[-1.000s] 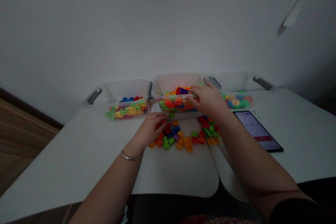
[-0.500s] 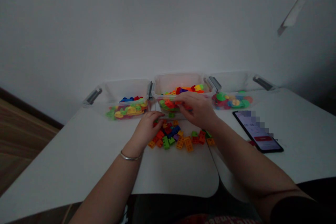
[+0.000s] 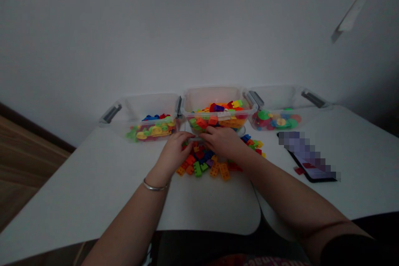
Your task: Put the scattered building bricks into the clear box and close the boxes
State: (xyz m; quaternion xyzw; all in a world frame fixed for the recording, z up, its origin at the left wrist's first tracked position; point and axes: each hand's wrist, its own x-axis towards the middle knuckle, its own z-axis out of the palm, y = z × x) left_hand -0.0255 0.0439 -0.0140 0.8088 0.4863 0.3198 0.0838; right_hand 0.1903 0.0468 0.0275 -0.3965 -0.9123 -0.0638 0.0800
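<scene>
My left hand [image 3: 175, 152], with a bracelet at its wrist, rests at the left edge of a pile of toy building bricks [image 3: 214, 169]. Its fingers and thumb are curled together, and whatever lies between them is hidden. Just right of it, my right hand [image 3: 225, 142] reaches low over the pile, its bent fingertips close to those of the left. What its fingers hold, if anything, does not show. Behind both hands stands a clear plastic box [image 3: 218, 113] holding many colourful bricks.
Another clear box [image 3: 107, 121] with coloured pieces stands to the left. A third box [image 3: 277, 112], on the right, holds round coloured pieces. A phone [image 3: 307, 162] lies on the right side of the white table [image 3: 77, 191], with a small red piece [image 3: 299, 170] beside it.
My right hand has come down from the middle box's front rim toward the pile and my left hand. An orange brick shows in the box where its fingers were. My left hand has stayed put.
</scene>
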